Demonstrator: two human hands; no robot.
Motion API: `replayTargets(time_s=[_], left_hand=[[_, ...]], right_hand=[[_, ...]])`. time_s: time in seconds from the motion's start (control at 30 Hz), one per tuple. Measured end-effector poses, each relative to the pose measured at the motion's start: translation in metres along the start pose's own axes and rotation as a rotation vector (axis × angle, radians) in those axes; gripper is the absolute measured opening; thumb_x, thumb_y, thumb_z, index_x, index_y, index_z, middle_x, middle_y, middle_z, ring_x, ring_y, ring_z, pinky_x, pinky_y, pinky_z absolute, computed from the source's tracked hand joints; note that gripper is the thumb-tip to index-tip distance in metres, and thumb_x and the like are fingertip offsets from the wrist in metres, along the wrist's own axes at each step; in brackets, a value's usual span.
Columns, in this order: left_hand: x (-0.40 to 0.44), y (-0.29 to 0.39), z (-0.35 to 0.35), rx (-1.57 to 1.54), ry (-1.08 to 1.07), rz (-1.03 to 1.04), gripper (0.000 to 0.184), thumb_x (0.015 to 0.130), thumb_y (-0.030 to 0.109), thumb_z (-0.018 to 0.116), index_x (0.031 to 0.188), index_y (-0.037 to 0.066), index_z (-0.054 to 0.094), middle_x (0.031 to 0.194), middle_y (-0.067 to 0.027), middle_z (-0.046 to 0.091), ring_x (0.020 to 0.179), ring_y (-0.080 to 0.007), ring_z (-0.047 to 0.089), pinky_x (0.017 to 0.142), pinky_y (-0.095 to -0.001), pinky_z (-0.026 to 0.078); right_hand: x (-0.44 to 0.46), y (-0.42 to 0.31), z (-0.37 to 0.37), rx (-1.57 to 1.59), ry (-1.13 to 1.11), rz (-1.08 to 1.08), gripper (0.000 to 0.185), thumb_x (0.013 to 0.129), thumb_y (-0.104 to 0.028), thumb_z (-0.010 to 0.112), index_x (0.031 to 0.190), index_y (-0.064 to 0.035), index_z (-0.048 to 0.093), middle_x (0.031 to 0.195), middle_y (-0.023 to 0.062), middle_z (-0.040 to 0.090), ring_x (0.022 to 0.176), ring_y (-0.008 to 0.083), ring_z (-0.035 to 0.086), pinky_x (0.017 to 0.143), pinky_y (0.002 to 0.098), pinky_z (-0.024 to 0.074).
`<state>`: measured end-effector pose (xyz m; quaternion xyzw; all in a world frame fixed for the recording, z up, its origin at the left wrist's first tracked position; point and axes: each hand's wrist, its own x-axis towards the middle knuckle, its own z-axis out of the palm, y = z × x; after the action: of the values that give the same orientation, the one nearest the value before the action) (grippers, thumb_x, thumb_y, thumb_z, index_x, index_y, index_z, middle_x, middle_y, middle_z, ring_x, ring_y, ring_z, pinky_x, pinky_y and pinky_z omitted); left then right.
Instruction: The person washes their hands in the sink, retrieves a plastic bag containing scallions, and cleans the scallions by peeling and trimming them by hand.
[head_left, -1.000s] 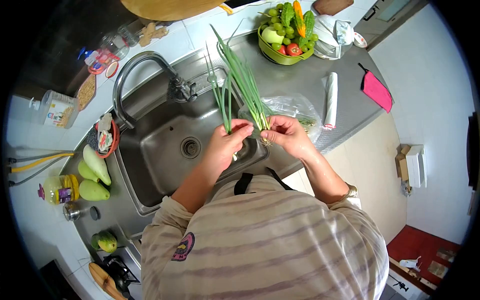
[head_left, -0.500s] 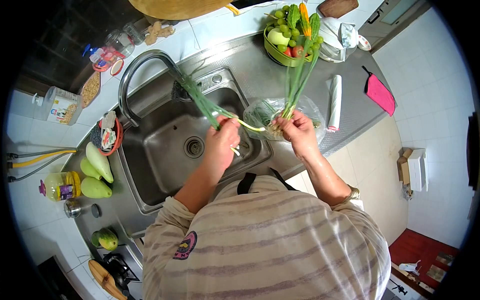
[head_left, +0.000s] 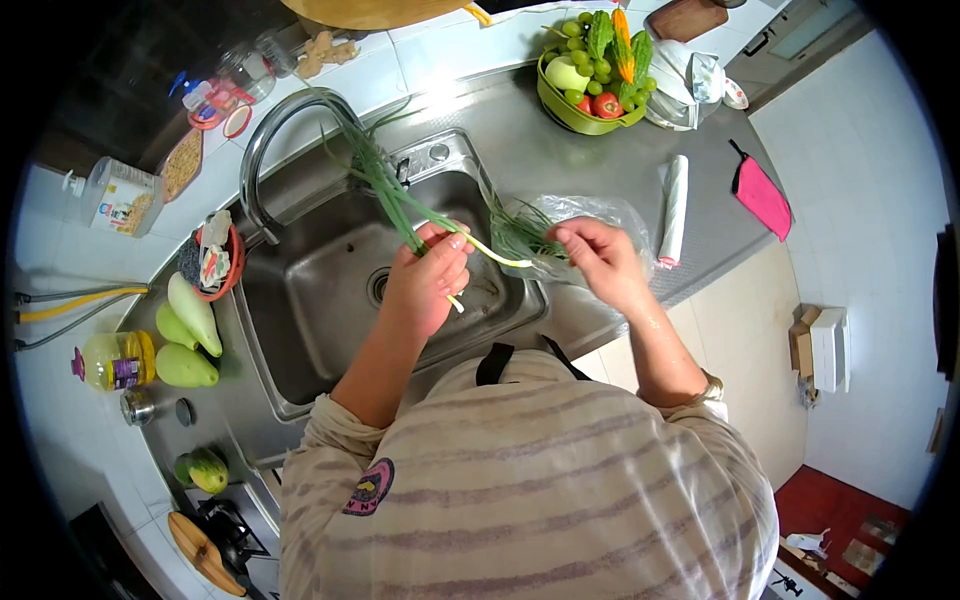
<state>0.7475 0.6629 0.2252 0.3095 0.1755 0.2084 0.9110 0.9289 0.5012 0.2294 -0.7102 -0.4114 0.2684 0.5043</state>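
Several green onions [head_left: 385, 185] are in my left hand [head_left: 428, 280], their leaves slanting up toward the faucet [head_left: 250, 165] and their white ends pointing down and right above the sink [head_left: 320, 270]. One long white stalk bends toward my right hand [head_left: 605, 265]. That hand is closed in a pinch at the clear plastic bag [head_left: 625, 215] on the counter. Dark green leaves [head_left: 520, 225] lie in and over the bag, just left of my right fingertips. What the fingertips hold is too small to tell.
A green basket of fruit and vegetables [head_left: 580, 118] stands at the back. Right of the bag are a white roll [head_left: 674, 210] and a pink pouch [head_left: 762, 195]. Pale green gourds [head_left: 187, 367], an oil bottle [head_left: 115, 360] and a red bowl [head_left: 232, 270] are on the left.
The green onion bunch my right hand held upright is no longer raised; that hand is now closed by the bag. My left hand has moved slightly left with its onions, which now lean toward the faucet.
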Motion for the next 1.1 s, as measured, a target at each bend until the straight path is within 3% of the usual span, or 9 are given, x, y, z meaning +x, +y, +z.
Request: replayTargets(time_s=[0.03, 0.17, 0.3, 0.37, 0.5, 0.57, 0.77, 1.1], left_hand=[[0.000, 0.000, 0.001, 0.001, -0.005, -0.004, 0.008, 0.090, 0.003, 0.053, 0.097, 0.002, 0.058, 0.079, -0.0041, 0.055, 0.048, -0.0030, 0.033, 0.044, -0.0192, 0.028], [-0.006, 0.004, 0.001, 0.081, -0.040, 0.073, 0.012, 0.091, 0.001, 0.049, 0.101, 0.003, 0.056, 0.080, -0.0029, 0.051, 0.049, -0.0035, 0.032, 0.045, -0.0201, 0.028], [-0.013, 0.007, -0.005, 0.119, -0.085, 0.137, 0.014, 0.089, -0.001, 0.051, 0.102, 0.003, 0.055, 0.084, -0.0023, 0.051, 0.053, -0.0041, 0.032, 0.047, -0.0206, 0.028], [-0.017, 0.006, 0.000, 0.175, -0.079, 0.156, 0.014, 0.088, -0.001, 0.052, 0.102, 0.003, 0.055, 0.085, -0.0023, 0.051, 0.054, -0.0045, 0.034, 0.048, -0.0207, 0.028], [-0.018, -0.003, 0.000, 0.160, -0.066, 0.203, 0.015, 0.087, -0.001, 0.055, 0.101, 0.003, 0.055, 0.087, -0.0037, 0.052, 0.059, -0.0061, 0.037, 0.050, -0.0209, 0.030], [-0.017, -0.002, -0.002, 0.138, -0.041, 0.196, 0.015, 0.087, -0.002, 0.056, 0.101, 0.004, 0.055, 0.089, -0.0051, 0.053, 0.059, -0.0062, 0.038, 0.050, -0.0211, 0.031], [-0.018, 0.005, 0.000, 0.109, -0.061, 0.249, 0.016, 0.086, -0.002, 0.057, 0.100, 0.004, 0.056, 0.099, -0.0087, 0.056, 0.063, -0.0059, 0.041, 0.051, -0.0209, 0.031], [-0.022, 0.010, 0.001, 0.055, 0.045, 0.328, 0.013, 0.084, -0.006, 0.059, 0.093, 0.003, 0.058, 0.100, -0.0101, 0.057, 0.063, -0.0074, 0.045, 0.048, -0.0208, 0.031]], right_hand=[[0.002, -0.010, 0.008, 0.209, -0.076, 0.052, 0.022, 0.092, -0.021, 0.057, 0.094, -0.0004, 0.066, 0.081, 0.0038, 0.067, 0.060, 0.0072, 0.053, 0.057, 0.0237, 0.0447], [0.003, -0.035, 0.025, 0.467, -0.308, 0.113, 0.017, 0.091, -0.014, 0.060, 0.098, 0.0010, 0.065, 0.088, 0.0030, 0.067, 0.065, 0.0060, 0.053, 0.059, 0.0211, 0.0452], [-0.002, -0.048, 0.039, 0.378, -0.200, 0.111, 0.017, 0.089, -0.011, 0.063, 0.099, 0.0012, 0.065, 0.080, 0.0022, 0.066, 0.060, 0.0056, 0.052, 0.054, 0.0202, 0.0431], [-0.002, -0.048, 0.043, -0.004, 0.015, -0.180, 0.016, 0.084, -0.007, 0.067, 0.098, 0.0011, 0.066, 0.077, 0.0022, 0.065, 0.061, 0.0057, 0.053, 0.054, 0.0209, 0.0421], [0.002, -0.053, 0.049, -0.067, 0.137, -0.351, 0.015, 0.079, -0.003, 0.069, 0.094, -0.0006, 0.066, 0.071, 0.0050, 0.061, 0.059, 0.0074, 0.054, 0.052, 0.0227, 0.0427], [0.004, -0.049, 0.052, 0.000, 0.196, -0.458, 0.016, 0.079, 0.000, 0.068, 0.095, -0.0010, 0.066, 0.077, 0.0055, 0.063, 0.063, 0.0086, 0.056, 0.058, 0.0220, 0.0459], [-0.002, -0.041, 0.059, 0.464, 0.075, -0.183, 0.026, 0.077, 0.004, 0.068, 0.102, -0.0009, 0.062, 0.084, 0.0046, 0.065, 0.076, 0.0092, 0.061, 0.071, 0.0219, 0.0493], [0.002, -0.051, 0.052, 0.145, 0.129, -0.370, 0.029, 0.072, 0.000, 0.073, 0.099, -0.0018, 0.062, 0.082, 0.0046, 0.064, 0.076, 0.0117, 0.061, 0.070, 0.0251, 0.0488]])
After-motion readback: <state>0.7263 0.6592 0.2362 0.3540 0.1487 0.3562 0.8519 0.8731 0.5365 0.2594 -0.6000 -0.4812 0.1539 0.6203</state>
